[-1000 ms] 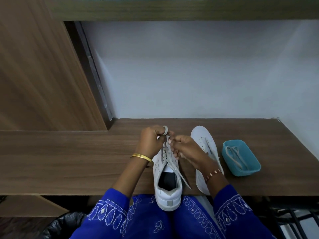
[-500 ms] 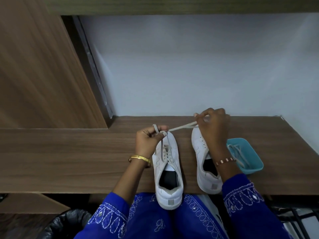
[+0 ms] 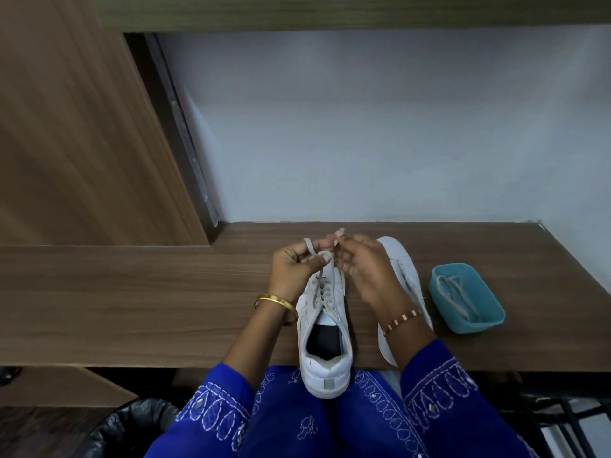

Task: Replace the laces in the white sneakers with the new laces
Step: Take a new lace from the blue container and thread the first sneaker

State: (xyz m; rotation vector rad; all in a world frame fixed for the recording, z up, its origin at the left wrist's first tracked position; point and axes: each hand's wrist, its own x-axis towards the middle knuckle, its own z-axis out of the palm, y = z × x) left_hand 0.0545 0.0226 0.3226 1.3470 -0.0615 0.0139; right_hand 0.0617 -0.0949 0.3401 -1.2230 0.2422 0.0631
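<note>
Surface: wooden desk against a pale wall, with a brown panel on the left.
Change: half a second ago the right hand was stretched out over the far sneaker, pulling a lace end taut; it has come back beside the left hand, and the lace now stands in a loop between them.
Left hand: fingers curled, pinching the grey lace at the toe end of the near sneaker; a gold bangle sits on the wrist.
Right hand: fingers curled, fingertips meeting the lace loop just beside the left thumb; whether they actually pinch it I cannot tell for sure. A beaded bracelet is on the wrist.
Near sneaker: under both hands, toe away from the person, heel over the desk edge, lace crossing its eyelets.
Far sneaker: just right of the right hand, partly hidden by the forearm.
Teal tray: further right, holding another lace.
Writing: none readable.
</note>
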